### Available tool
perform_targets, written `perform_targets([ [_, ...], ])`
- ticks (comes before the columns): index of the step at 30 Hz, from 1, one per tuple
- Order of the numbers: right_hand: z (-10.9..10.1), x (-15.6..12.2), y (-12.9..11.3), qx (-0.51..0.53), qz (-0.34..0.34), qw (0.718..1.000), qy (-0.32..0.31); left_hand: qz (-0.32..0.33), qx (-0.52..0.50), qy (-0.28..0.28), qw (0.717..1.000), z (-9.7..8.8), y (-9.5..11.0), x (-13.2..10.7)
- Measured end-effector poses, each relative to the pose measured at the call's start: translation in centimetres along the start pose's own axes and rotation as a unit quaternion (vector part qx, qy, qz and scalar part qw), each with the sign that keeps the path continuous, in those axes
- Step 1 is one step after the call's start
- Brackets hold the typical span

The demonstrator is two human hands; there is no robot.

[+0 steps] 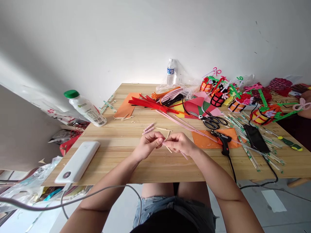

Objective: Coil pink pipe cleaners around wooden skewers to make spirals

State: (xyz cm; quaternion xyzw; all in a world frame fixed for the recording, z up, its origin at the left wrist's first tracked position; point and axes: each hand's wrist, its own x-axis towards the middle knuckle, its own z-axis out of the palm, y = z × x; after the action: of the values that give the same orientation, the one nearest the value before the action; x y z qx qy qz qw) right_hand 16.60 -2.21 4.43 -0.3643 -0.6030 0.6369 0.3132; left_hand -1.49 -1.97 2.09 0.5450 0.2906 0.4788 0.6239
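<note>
My left hand [148,144] and my right hand [179,142] meet above the middle of the wooden table [126,161], fingers pinched together on a thin wooden stick [168,149] with a pink pipe cleaner [184,156] at it. The pink end trails out below my right hand. Two short coiled pink pieces [148,128] lie on the table just beyond my left hand, beside a few bare sticks [165,129].
A black glue gun [222,139] on orange paper and scissors [212,121] lie right of my hands. Pipe cleaner bundles [155,104], coloured paper and small craft flower baskets [218,94] fill the back right. A white power bank [78,160], a green-capped bottle [85,108] and a water bottle [170,72] stand left and back.
</note>
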Motion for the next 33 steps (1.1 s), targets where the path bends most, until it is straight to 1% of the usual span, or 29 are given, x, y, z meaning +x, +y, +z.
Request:
perform_targets([
  [3, 0.1, 0.2, 0.5, -0.074, -0.035, 0.995, 0.056, -0.050, 0.024, 0.036, 0.998, 0.0, 0.0, 0.4],
  [5, 0.1, 0.2, 0.7, -0.125, -0.058, 0.988, 0.077, -0.070, 0.057, 0.055, 0.994, 0.0, 0.0, 0.6],
  [7, 0.0, 0.3, 0.8, -0.161, -0.069, 0.981, 0.083, -0.084, 0.071, 0.060, 0.992, -0.1, -0.1, 0.7],
  [9, -0.2, 0.3, 0.7, -0.166, -0.066, 0.982, 0.068, -0.097, 0.053, 0.050, 0.993, -0.2, -0.1, 0.7],
  [11, -0.4, 0.3, 0.5, -0.128, -0.043, 0.990, 0.035, -0.108, 0.016, 0.029, 0.994, -0.3, 0.0, 0.6],
  [14, -0.5, 0.2, 0.3, -0.020, 0.003, 0.999, -0.025, -0.112, -0.044, -0.007, 0.993, -0.1, 0.1, 0.3],
  [17, -0.5, 0.2, 0.4, 0.070, 0.027, 0.994, -0.080, -0.098, -0.087, -0.026, 0.991, 0.3, 0.3, 0.0],
  [19, -0.5, 0.3, 0.6, 0.099, 0.035, 0.989, -0.105, -0.081, -0.098, -0.029, 0.991, 0.7, 0.5, -0.2],
  [20, -0.5, 0.3, 0.6, 0.100, 0.036, 0.989, -0.107, -0.071, -0.098, -0.029, 0.992, 0.8, 0.5, -0.2],
  [22, -0.5, 0.3, 0.6, 0.071, 0.023, 0.994, -0.079, -0.055, -0.090, -0.019, 0.994, 0.9, 0.6, -0.2],
  [24, -0.4, 0.2, 0.5, 0.001, -0.008, 1.000, -0.018, -0.050, -0.069, 0.003, 0.996, 0.8, 0.5, -0.1],
  [26, -0.3, 0.2, 0.5, -0.081, -0.048, 0.995, 0.038, -0.062, -0.033, 0.028, 0.997, 0.5, 0.3, 0.1],
  [27, -0.3, 0.1, 0.5, -0.116, -0.066, 0.990, 0.052, -0.073, -0.012, 0.036, 0.997, 0.4, 0.2, 0.2],
  [29, -0.3, 0.1, 0.5, -0.158, -0.085, 0.982, 0.058, -0.100, 0.024, 0.040, 0.994, 0.1, 0.0, 0.4],
  [30, -0.3, 0.2, 0.5, -0.163, -0.085, 0.982, 0.051, -0.109, 0.035, 0.037, 0.993, -0.1, 0.0, 0.4],
  [33, -0.8, 0.2, 0.6, -0.132, -0.065, 0.989, -0.003, -0.098, 0.030, 0.018, 0.995, -0.3, 0.0, 0.3],
])
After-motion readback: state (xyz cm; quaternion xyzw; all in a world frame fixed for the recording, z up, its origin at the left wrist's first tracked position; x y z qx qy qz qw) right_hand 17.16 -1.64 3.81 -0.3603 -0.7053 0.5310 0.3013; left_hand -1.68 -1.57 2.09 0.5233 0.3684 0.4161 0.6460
